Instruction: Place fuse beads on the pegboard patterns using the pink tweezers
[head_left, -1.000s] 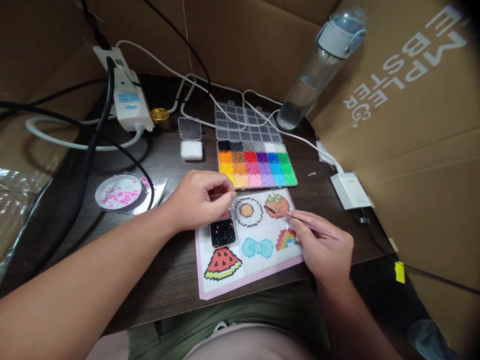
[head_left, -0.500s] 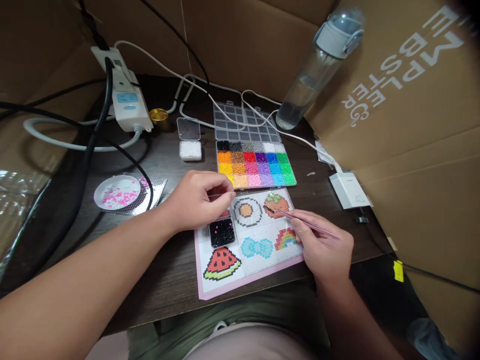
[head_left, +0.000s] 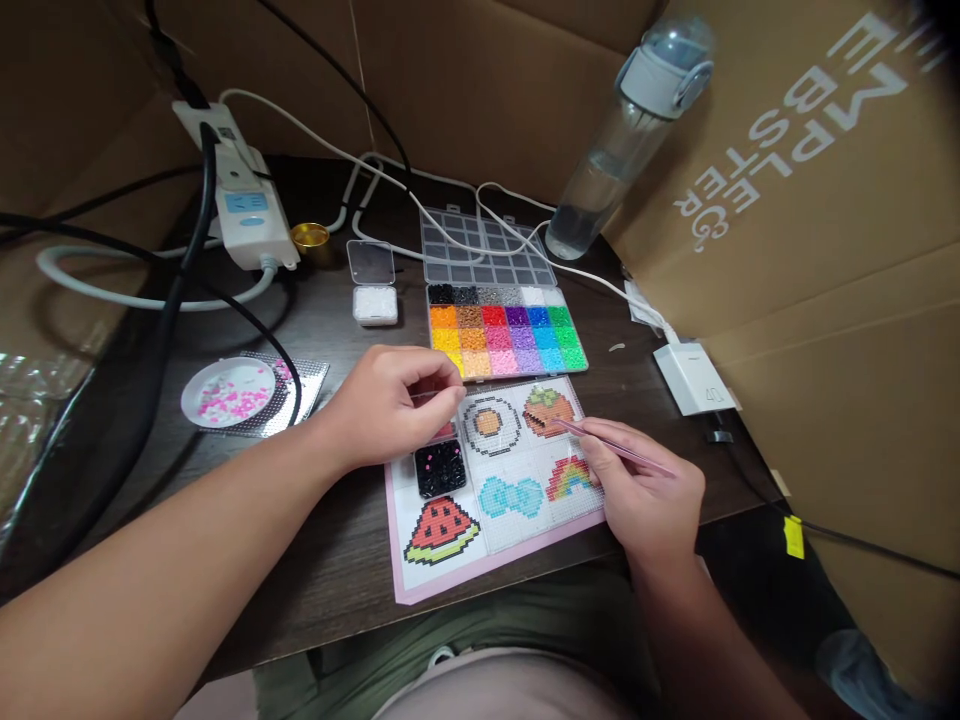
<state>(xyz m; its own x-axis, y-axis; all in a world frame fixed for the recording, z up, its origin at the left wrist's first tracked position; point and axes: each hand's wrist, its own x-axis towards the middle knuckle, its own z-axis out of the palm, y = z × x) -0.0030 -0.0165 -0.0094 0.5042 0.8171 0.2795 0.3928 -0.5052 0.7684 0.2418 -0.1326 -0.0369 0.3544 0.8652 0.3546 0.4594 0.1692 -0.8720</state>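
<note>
My right hand [head_left: 651,495] is closed around a pair of pink tweezers [head_left: 626,453]. Their tips are over the orange persimmon-like design [head_left: 551,415], which has a dark line of beads on its left side. Clear pegboard [head_left: 517,525] lies over a pink-edged pattern sheet [head_left: 442,588] with egg, bow and rainbow designs. My left hand [head_left: 394,405] is curled, thumb and forefinger together at the pegboard's upper left; whatever they pinch is hidden. Below that hand sits a small box of black beads [head_left: 441,470] with a few pink ones, above the watermelon picture [head_left: 442,530].
Behind the sheet lies an open sorting case [head_left: 506,330] of coloured beads. A small box of white beads [head_left: 375,305] and a dish of pink and white beads [head_left: 229,392] are leftward. Cables, a power strip [head_left: 251,215], water bottle [head_left: 626,140] and white charger [head_left: 690,378] surround them.
The whole view has shifted slightly. Both hands keep nearly the same pose, and the tweezer tips stay at the persimmon-like design.
</note>
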